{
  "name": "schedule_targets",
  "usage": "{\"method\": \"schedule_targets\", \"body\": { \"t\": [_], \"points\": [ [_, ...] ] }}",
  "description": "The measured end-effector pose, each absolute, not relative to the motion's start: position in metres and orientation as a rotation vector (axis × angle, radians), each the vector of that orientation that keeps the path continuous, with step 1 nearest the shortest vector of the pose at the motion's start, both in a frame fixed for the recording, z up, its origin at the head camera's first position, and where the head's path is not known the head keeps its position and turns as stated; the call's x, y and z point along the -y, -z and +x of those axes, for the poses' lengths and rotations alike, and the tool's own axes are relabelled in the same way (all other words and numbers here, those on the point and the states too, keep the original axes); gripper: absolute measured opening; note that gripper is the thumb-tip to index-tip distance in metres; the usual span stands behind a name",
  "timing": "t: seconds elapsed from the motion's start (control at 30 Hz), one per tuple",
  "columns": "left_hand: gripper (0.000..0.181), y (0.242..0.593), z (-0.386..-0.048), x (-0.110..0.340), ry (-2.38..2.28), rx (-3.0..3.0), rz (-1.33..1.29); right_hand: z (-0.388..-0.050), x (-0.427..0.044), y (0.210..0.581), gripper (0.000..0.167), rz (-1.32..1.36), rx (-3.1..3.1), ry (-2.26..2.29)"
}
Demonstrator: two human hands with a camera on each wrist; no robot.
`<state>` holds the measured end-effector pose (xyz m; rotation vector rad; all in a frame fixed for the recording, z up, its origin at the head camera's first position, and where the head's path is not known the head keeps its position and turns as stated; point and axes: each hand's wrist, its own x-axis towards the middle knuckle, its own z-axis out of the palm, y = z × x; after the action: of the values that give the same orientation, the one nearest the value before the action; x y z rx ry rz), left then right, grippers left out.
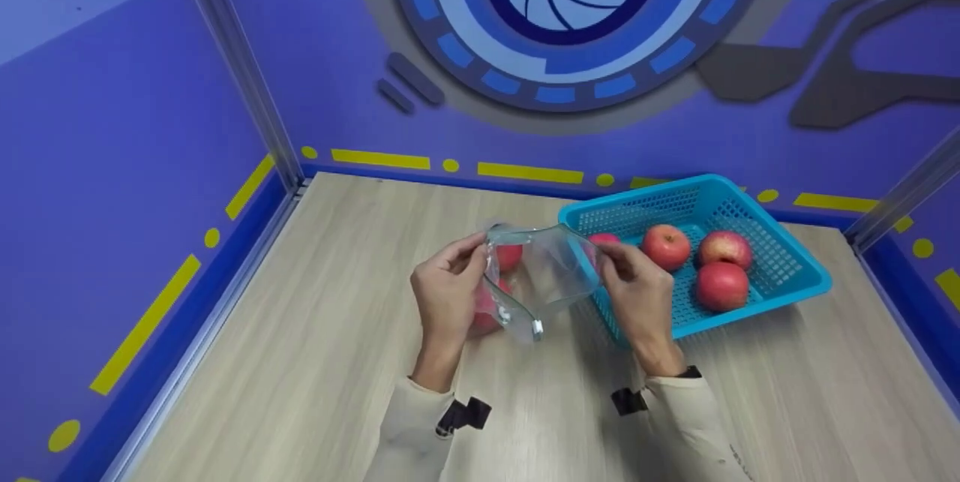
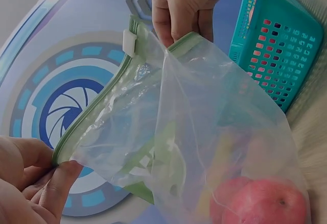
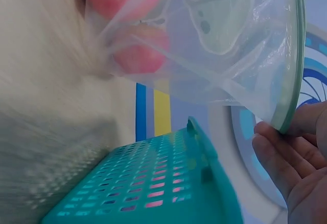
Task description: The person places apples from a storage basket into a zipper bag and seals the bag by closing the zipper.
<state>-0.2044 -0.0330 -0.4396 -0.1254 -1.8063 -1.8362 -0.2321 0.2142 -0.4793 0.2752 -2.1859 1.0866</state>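
Head view: the left hand (image 1: pixel 446 287) pinches the left edge of a clear bag's mouth between thumb and fingers, and the right hand (image 1: pixel 641 291) pinches the right edge in the same way, so the mouth is stretched between them. The bag (image 1: pixel 555 268) hangs between the hands above the table (image 1: pixel 315 317), its right side overlapping the basket's left corner in this view. Its rim is green, and a white slider (image 1: pixel 537 327) sits on the near part of the rim. Red apples (image 2: pixel 265 203) lie low in the bag, toward the left; whether the bag's bottom touches the table cannot be told. Both wrists carry black straps (image 1: pixel 472 413) over pale sleeves (image 1: pixel 694 422). Just right of the bag, behind and beyond the right hand, the blue basket (image 1: pixel 780 249) stands on the table. Inside it, two touching apples (image 1: pixel 722 287) lie at the right, a third apple (image 1: pixel 666 247) lies left of them, and a fourth apple (image 1: pixel 602 239) shows partly above the right hand. Farther out, a blue-purple wall (image 1: pixel 322 92) with yellow dashes closes the far side.
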Motion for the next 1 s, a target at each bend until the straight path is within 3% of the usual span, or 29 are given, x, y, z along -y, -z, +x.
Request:
{"method": "schedule_targets", "body": {
  "t": [0.6, 1.0],
  "points": [
    [0.018, 0.447, -0.21, 0.024, 1.864, 1.865, -0.142, -0.232, -0.232, 0.482, 0.02, 0.328, 2.19, -1.171],
    [0.017, 0.452, -0.21, 0.014, 1.878, 1.898, -0.119, -0.235, -0.255, 0.485, 0.03, 0.395, 2.228, -1.096]
  ]
}}
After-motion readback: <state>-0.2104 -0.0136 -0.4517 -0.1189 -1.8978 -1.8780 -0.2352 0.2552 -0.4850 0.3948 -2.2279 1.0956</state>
